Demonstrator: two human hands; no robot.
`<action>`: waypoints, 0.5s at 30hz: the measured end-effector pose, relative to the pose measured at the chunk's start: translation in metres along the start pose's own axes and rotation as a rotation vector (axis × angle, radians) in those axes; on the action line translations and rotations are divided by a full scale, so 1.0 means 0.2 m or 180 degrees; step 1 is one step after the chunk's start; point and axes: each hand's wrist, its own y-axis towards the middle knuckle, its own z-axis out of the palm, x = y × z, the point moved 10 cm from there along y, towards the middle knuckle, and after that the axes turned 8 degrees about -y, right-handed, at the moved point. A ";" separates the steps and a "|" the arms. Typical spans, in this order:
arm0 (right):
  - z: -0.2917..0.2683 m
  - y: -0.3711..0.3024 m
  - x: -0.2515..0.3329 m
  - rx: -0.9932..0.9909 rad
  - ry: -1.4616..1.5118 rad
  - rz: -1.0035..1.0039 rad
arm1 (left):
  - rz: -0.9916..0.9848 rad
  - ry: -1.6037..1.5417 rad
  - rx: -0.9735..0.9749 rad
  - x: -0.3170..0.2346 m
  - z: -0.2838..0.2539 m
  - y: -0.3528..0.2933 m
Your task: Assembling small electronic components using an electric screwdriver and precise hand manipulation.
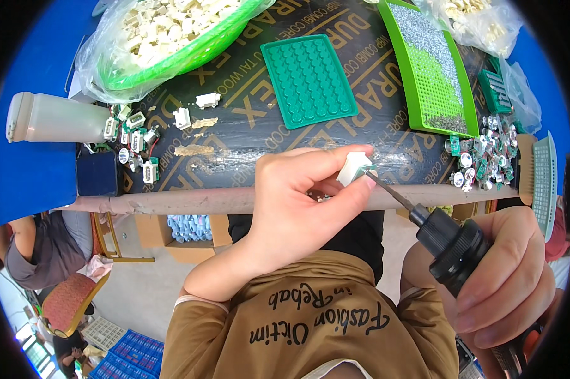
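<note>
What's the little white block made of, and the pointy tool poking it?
The white block looks like matte moulded plastic: even colour, crisp edges. The screwdriver has a thin grey bit that looks like metal, and a black ribbed body, probably plastic or rubber.

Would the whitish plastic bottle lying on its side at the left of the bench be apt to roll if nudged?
Probably: the bottle lies on its rounded side, so a nudge could roll it. It looks like thin translucent plastic, likely light. The small white parts beside it might stop it.

Assembly workshop: parts trays [308, 81], component piles [482, 153], electric screwdriver [455, 246].
</note>
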 end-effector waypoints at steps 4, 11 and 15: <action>0.04 0.02 -0.02 0.0308 -0.0417 -0.0006 | 0.0210 0.0222 -0.0112 -0.04 -0.01 0.00; 0.10 0.01 -0.07 0.0848 -0.1092 0.0000 | 0.0602 0.0611 -0.0348 -0.08 -0.04 -0.01; 0.14 0.01 -0.10 0.1162 -0.1494 -0.0005 | 0.0575 0.0638 -0.0357 -0.09 -0.04 -0.01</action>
